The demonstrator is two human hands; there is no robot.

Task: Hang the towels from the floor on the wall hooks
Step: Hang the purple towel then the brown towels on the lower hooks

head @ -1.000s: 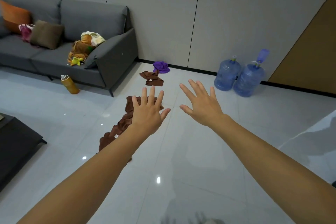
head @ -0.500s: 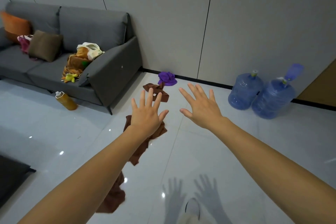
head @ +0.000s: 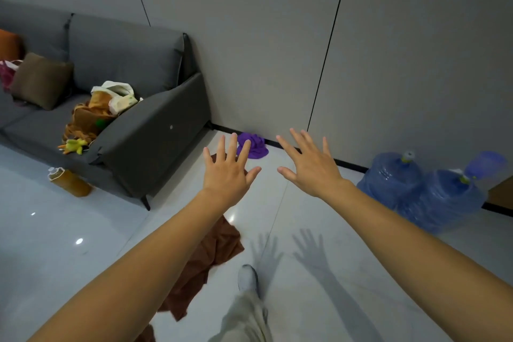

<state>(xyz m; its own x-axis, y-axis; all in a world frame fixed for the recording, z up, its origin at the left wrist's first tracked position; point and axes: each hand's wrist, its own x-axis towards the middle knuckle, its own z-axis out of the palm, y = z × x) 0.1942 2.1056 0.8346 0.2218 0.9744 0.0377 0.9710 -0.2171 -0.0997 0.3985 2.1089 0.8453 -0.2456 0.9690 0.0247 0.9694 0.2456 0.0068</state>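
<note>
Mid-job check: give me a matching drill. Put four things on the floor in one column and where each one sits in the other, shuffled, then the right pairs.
Things
1. purple towel
2. large brown towel
3. blue water jugs
4. orange bottle

Places
A. in front of the sofa
B. nearest, spread beside the shoe
C. far right of the view
D. crumpled at the black baseboard, just past the sofa arm

Pairs: 1-D, 2-B, 3-C, 4-A
</note>
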